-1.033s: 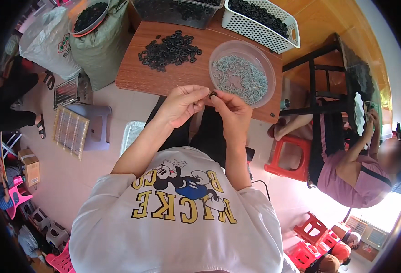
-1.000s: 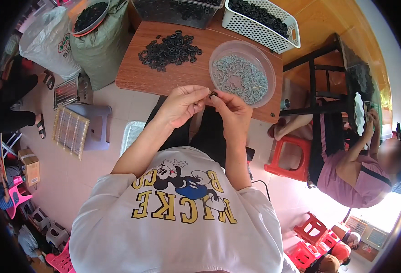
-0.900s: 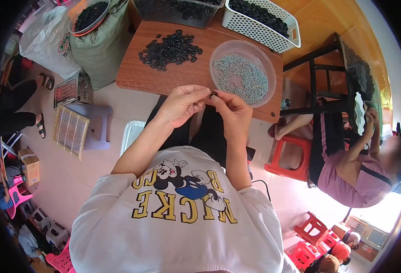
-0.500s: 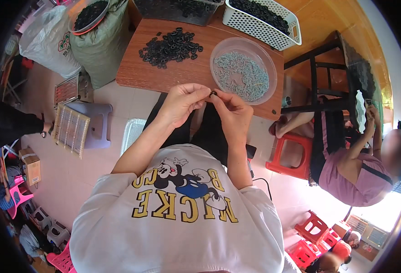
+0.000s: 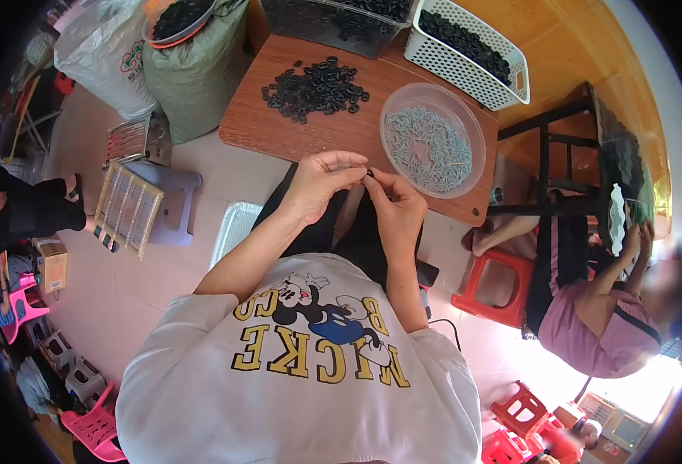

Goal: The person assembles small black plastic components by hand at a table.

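Just past the near edge of the brown wooden table (image 5: 252,127), my two hands meet over my lap. My left hand (image 5: 317,185) and my right hand (image 5: 399,209) are both closed, thumbs and fingertips pinching one small black ring-like piece (image 5: 369,173). The fingers cover most of it, and whether anything else is between them I cannot tell. Beyond my hands lies a loose pile of black oval rings (image 5: 321,89). Right of the pile stands a round clear bowl (image 5: 478,135) of small pale blue-grey, screw-like pieces.
A clear bin (image 5: 325,35) and a white perforated basket (image 5: 472,81), both holding black pieces, stand along the table's far side. Stuffed sacks (image 5: 190,93) are at far left. A blue-grey stool (image 5: 182,201) carries a frame. At right, another person (image 5: 588,325) sits by a black-legged table.
The table and its contents sit further right and slightly lower in the picture. My hands stay together at the black piece, with small changes in finger position.
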### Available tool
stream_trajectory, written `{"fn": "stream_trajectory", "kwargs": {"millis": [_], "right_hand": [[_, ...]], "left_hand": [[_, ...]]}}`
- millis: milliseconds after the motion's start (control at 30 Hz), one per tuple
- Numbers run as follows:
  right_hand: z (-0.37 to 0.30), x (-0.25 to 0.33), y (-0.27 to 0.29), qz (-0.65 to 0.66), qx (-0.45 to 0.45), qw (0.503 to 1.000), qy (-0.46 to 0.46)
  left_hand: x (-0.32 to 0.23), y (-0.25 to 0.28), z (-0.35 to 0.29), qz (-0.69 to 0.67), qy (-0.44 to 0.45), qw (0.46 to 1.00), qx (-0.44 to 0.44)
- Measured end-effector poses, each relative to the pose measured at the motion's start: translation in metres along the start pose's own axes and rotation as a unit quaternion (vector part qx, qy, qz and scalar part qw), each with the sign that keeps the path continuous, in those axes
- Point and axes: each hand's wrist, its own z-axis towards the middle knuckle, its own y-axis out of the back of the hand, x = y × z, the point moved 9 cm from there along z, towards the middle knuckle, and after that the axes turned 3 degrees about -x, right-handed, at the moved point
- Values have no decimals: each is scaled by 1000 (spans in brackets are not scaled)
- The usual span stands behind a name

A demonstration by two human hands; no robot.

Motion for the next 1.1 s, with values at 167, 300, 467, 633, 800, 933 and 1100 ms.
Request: {"fn": "stream_trajectory", "kwargs": {"millis": [167, 300, 467, 633, 800, 933, 1100], "right_hand": [[-2, -2, -4, -22, 12, 1000, 6], [-4, -12, -11, 6, 26, 1000, -13], [-1, -29, -19, 95, 33, 993, -55], [3, -32, -14, 125, 27, 990, -53], [6, -31, 8, 184, -27, 981, -52], [4, -32, 12, 194, -29, 980, -44], [1, -34, 16, 204, -24, 977, -55]], "left_hand": [[5, 8, 0, -14, 39, 999, 4], [12, 13, -3, -35, 76, 996, 3], [16, 23, -4, -59, 97, 994, -2], [6, 25, 4, -42, 74, 996, -10], [-37, 27, 54, 235, -72, 968, -52], [-68, -12, 83, 568, -341, 745, -75], [-48, -26, 108, 707, -331, 622, -58]]}}
